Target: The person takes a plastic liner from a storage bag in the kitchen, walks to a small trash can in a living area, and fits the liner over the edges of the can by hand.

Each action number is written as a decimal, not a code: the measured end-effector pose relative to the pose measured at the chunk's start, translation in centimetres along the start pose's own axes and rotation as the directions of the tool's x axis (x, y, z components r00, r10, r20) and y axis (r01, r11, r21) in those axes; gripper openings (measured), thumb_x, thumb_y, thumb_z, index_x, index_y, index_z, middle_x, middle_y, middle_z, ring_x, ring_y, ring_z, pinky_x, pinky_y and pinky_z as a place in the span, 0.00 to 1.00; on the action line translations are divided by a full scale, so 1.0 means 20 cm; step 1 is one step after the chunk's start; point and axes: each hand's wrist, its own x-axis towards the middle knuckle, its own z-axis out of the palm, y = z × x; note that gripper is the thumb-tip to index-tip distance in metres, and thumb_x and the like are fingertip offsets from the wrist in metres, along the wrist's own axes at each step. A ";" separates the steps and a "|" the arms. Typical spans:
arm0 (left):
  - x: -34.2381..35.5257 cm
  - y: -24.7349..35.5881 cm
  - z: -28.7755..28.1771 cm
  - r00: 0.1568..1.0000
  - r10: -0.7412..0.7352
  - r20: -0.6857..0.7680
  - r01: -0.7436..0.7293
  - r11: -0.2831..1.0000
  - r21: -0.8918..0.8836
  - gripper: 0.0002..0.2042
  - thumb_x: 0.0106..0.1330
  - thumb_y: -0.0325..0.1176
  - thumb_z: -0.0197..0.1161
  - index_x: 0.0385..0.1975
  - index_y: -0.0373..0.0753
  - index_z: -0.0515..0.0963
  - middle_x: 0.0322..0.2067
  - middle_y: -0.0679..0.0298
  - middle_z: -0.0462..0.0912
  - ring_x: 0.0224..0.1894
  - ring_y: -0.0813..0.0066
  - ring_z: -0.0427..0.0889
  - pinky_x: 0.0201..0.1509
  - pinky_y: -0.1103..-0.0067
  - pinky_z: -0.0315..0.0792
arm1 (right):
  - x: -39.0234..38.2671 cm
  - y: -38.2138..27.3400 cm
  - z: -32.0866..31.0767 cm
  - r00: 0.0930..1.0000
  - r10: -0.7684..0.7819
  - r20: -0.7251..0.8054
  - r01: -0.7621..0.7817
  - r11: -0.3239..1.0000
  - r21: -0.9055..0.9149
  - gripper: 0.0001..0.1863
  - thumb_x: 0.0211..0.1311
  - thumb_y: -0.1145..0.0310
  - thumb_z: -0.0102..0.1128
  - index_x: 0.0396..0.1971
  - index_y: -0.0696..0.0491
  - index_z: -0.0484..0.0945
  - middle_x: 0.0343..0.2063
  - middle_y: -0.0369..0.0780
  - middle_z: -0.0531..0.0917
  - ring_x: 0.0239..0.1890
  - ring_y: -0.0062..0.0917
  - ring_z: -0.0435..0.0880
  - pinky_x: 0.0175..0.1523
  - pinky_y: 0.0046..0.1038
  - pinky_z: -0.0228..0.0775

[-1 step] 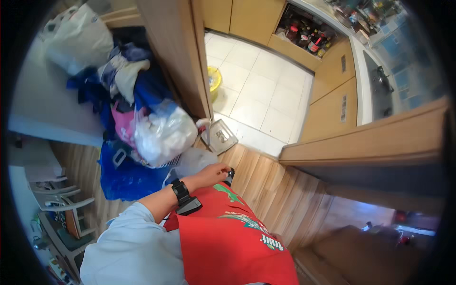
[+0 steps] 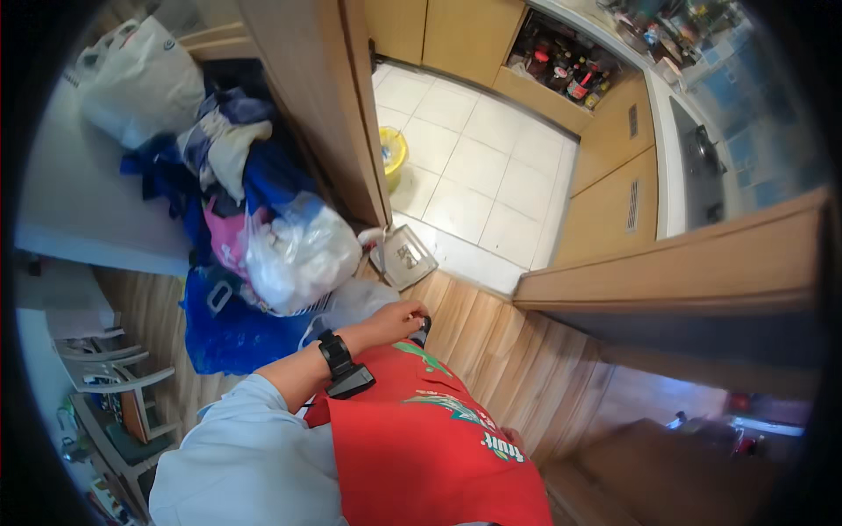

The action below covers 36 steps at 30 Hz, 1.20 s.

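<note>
Red apron point(image 2: 421, 438) seen at lower centre of frame. Left hand point(image 2: 395, 320) closed on small dark object point(image 2: 424, 326) at apron's top edge, centre frame; object's kind not discernible. Black wrist device point(image 2: 338, 355) worn. Right hand hidden. Blue bag point(image 2: 228, 329) near, left of hand, on wooden floor point(image 2: 517, 351).

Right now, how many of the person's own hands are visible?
1. The left hand rests at the top edge of the red apron, touching a small dark object. The right hand may be hidden behind the apron.
</note>
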 end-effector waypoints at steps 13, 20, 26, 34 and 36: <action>0.90 0.33 -0.34 0.975 0.026 -0.223 -0.087 0.959 -0.270 0.12 0.65 0.32 0.53 0.46 0.35 0.71 0.37 0.65 0.77 0.41 0.81 0.73 0.44 0.83 0.69 | 1.19 -1.45 -0.80 0.956 -0.279 0.087 0.291 0.936 -0.196 0.14 0.62 0.69 0.52 0.46 0.59 0.72 0.34 0.41 0.80 0.37 0.23 0.77 0.44 0.24 0.69; 1.34 0.40 -0.50 0.861 -0.249 -0.443 0.144 0.955 -0.259 0.11 0.65 0.32 0.53 0.44 0.35 0.72 0.36 0.67 0.77 0.40 0.82 0.74 0.45 0.84 0.69 | 1.95 -2.17 -1.20 0.897 -0.330 0.292 0.400 0.888 -0.226 0.13 0.62 0.69 0.53 0.45 0.57 0.73 0.31 0.36 0.79 0.35 0.18 0.75 0.42 0.22 0.68; 1.60 0.50 -0.52 0.839 -0.297 -0.456 0.047 0.874 -0.483 0.11 0.65 0.32 0.53 0.43 0.34 0.71 0.36 0.67 0.77 0.40 0.82 0.74 0.46 0.84 0.69 | 2.43 -2.53 -1.56 0.828 -0.513 0.226 0.560 0.754 -0.344 0.12 0.60 0.71 0.53 0.42 0.58 0.74 0.32 0.43 0.81 0.34 0.25 0.79 0.42 0.24 0.70; 1.97 0.29 -0.84 0.790 -0.287 -0.541 -0.003 0.882 -0.471 0.11 0.65 0.34 0.52 0.44 0.37 0.71 0.38 0.66 0.76 0.41 0.79 0.74 0.46 0.78 0.70 | 2.81 -2.74 -1.63 0.812 -0.352 0.466 0.548 0.734 -0.401 0.12 0.63 0.69 0.52 0.43 0.58 0.72 0.26 0.34 0.76 0.29 0.15 0.71 0.38 0.19 0.67; 2.05 0.31 -1.04 0.702 -0.583 -0.409 0.107 0.654 -0.749 0.11 0.64 0.36 0.53 0.44 0.40 0.71 0.37 0.66 0.76 0.40 0.78 0.75 0.42 0.78 0.70 | 2.86 -2.83 -1.63 0.862 -0.277 0.424 0.458 0.785 -0.418 0.12 0.59 0.69 0.54 0.42 0.57 0.75 0.30 0.42 0.80 0.34 0.23 0.77 0.43 0.24 0.69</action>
